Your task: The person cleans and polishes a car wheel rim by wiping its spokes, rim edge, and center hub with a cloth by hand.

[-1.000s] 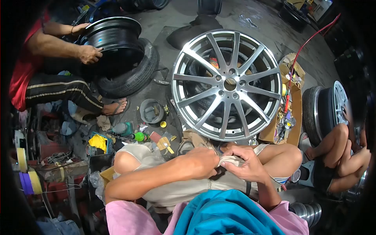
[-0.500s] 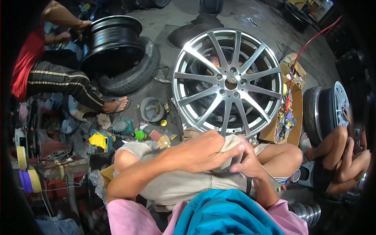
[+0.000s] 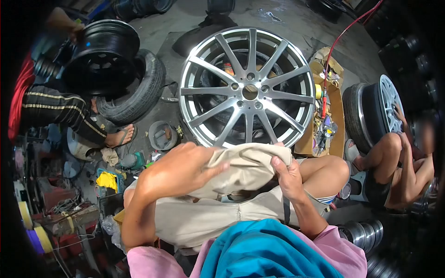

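A beige cloth (image 3: 248, 164) is stretched between my two hands above my lap, its top edge folded and wrinkled. My left hand (image 3: 183, 169) is closed on the cloth's left end, the thumb lying across the fabric. On the other side my right hand (image 3: 289, 176) pinches the right end, thumb on top and fingers mostly hidden behind it. Just beyond the cloth lies a large silver multi-spoke alloy wheel (image 3: 252, 113), face up and tilted toward me. The cloth overlaps the wheel's near rim in view; whether they touch I cannot tell.
A cardboard box (image 3: 338, 125) of small parts stands right of the wheel, with a red hose (image 3: 343, 37) above it. At left are a black rim (image 3: 104, 60), a tyre (image 3: 150, 88) and a grey bucket (image 3: 162, 134). Co-workers sit on both sides.
The cloth, bunched between my hands before, is now spread wide as they moved apart. My view has shifted, so the wheel appears further left.
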